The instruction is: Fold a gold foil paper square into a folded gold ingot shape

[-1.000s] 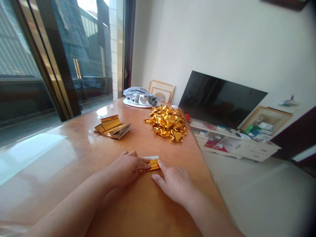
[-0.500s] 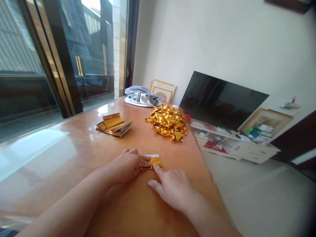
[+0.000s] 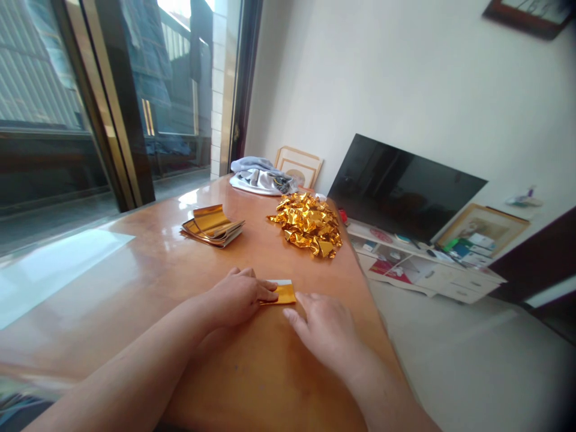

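A small folded sheet of gold foil paper with a pale strip along its far edge lies flat on the table. My left hand rests on its left part, fingers stretched out and pressing it down; they cover that end. At the right edge of the sheet is my right hand, index finger and thumb apart, holding nothing. Beyond my left hand sits a stack of gold foil sheets, the top ones curling up. A heap of folded gold foil pieces lies farther off to the right.
The glossy wooden table has its right edge beside my right forearm. Bundled grey and white cloth lies at the far end. A sliding glass door stands on the left; a television and a white cabinet are along the wall.
My right index finger has slid right along the foil paper's near edge to its right end. My left hand still presses the paper. The view has shifted slightly.
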The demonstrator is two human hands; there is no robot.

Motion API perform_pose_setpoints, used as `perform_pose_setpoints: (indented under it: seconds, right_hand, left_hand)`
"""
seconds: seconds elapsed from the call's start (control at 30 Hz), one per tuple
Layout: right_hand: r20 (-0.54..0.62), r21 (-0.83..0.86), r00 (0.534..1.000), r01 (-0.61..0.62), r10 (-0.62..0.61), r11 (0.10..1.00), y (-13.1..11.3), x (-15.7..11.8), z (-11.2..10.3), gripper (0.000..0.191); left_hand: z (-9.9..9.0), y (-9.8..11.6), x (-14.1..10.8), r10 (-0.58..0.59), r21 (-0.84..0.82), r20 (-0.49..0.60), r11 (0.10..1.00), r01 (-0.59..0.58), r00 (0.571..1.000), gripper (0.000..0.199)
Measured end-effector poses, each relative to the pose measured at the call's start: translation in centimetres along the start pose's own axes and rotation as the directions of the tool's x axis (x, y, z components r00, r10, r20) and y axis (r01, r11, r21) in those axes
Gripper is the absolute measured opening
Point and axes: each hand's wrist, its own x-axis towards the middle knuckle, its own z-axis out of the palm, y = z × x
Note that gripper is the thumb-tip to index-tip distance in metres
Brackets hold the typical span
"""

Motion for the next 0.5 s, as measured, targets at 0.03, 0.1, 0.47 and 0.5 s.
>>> perform_pose_setpoints:
  seconds: [0.03,0.1,0.47,0.5]
  right_hand:
    - [-0.059,0.01,0.998,0.034,-0.033,0.999,-0.1,0.2,0.2,0.042]
    - [-0.126,0.023,0.984,0.126,-0.123,0.992,-0.6,0.4,0.7,0.036]
    - [-0.079,-0.03,0.971,0.223,-0.224,0.974,-2.3,0.2,2.5,0.037]
    - [-0.084,-0.024,0.972,0.22,-0.221,0.975,-2.3,0.2,2.6,0.039]
  left_hand:
    - [0.0,0.0,0.0,0.005,-0.004,-0.007,1.0,-0.005,1.0,0.041]
    - [0.0,0.1,0.0,0.017,-0.013,-0.017,1.0,-0.017,1.0,0.04]
    - [0.3,-1.0,0.2,0.034,-0.108,0.026,0.994,-0.031,0.999,0.039]
    - [0.4,-1.2,0.2,0.025,-0.112,0.032,0.994,-0.021,0.999,0.039]
